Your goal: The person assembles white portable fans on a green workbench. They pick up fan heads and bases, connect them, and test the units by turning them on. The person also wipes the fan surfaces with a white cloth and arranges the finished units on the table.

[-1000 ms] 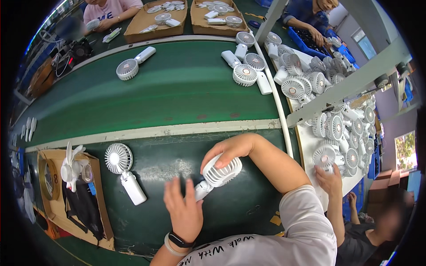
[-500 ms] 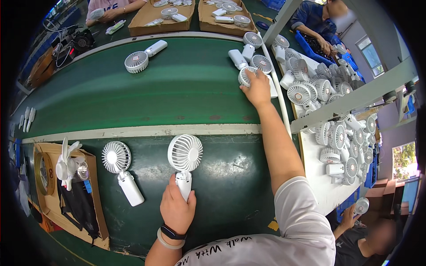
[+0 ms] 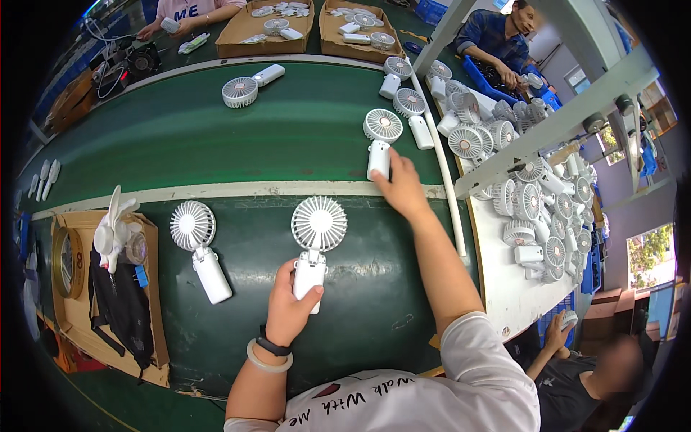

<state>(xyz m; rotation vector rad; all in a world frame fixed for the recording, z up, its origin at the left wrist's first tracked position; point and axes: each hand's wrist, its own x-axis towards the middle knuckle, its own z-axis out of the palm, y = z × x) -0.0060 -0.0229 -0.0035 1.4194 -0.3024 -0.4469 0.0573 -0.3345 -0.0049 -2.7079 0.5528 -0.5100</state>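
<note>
Double grip!

Green belt (image 3: 309, 147) up top, dark worktable (image 3: 396, 302) below. The near fan (image 3: 317, 234) is over the worktable, the far fan (image 3: 380, 149) over the belt; left hand (image 3: 290, 306) wrapped round the near fan, right hand (image 3: 403, 191) clamped on the far fan!

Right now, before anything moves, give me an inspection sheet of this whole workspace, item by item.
Surface: dark green worktop, scuffed; green belt beyond it.
Things: held fan; belt fan; third fan lying on the worktop; all white.
Clutter: cardboard box at left, with tape roll and black fabric; heaped fans on the white table at right.
Hands: left hand grips the held fan's handle; right hand has thumb and fingers on the belt fan's handle.
Cables: white cables beside a dark device, far left.
Surroundings: person in pink and person in blue beyond the belt; person in black at lower right.
</note>
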